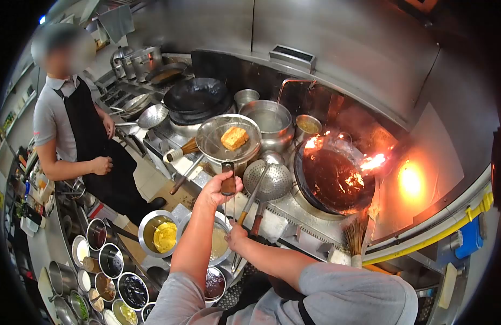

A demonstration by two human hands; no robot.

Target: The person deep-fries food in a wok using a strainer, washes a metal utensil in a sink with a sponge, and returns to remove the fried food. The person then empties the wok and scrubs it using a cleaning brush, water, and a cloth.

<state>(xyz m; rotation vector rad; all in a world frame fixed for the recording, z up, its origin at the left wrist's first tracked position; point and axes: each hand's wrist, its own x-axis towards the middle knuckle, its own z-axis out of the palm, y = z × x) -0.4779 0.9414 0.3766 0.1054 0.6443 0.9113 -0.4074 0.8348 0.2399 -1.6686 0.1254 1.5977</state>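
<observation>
My left hand (218,189) is closed around the brown handle of a round mesh strainer (204,130). One golden fried block of food (234,138), kind not clear, lies in the mesh. The strainer is over a metal pot beside the stove. Lower down, my right hand (237,237) is closed at the end of a ladle's (272,157) wooden handle. Thin metal rods show near both hands; I cannot make out what they belong to. The ladle's bowl rests by a perforated skimmer (274,183), whose darker handle runs close to my right hand.
Flames burn in and around a large dark wok (337,179) at the right. Behind stands a pot of liquid (285,130). A co-worker (71,119) stands at the left. Yellow liquid fills a bowl (143,230); several sauce containers line the lower left. A bamboo brush (354,235) stands right.
</observation>
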